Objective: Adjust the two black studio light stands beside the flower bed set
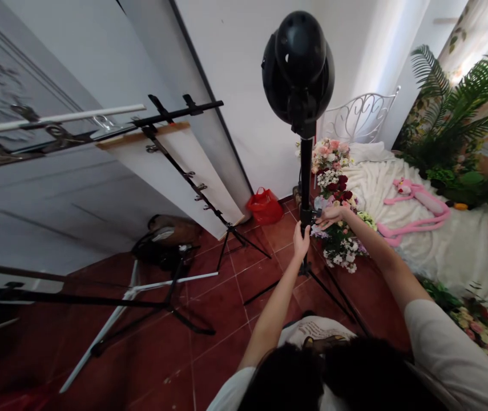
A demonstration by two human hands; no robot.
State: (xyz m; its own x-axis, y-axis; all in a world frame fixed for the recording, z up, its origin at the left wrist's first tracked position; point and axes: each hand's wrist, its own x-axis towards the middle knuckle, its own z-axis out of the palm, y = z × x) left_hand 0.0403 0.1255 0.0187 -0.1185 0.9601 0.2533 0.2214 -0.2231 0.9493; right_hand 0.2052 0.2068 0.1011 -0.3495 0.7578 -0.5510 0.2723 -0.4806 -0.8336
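Observation:
A black studio light (298,65) tops a black stand (306,171) in front of me, its tripod legs spread on the floor. My left hand (301,238) is wrapped round the stand's pole just below a collar. Against the collar's side, at a small knob (316,213), my right hand (330,217) has its fingers closed. The light head stands upright above both hands.
Left are a backdrop stand with clips (186,174), a white tripod (130,294) and a black bag (158,251). A red plastic bag (265,206) lies by the wall. On the right are flowers (340,194), a bed with white fur (370,177) and a pink plush toy (430,200).

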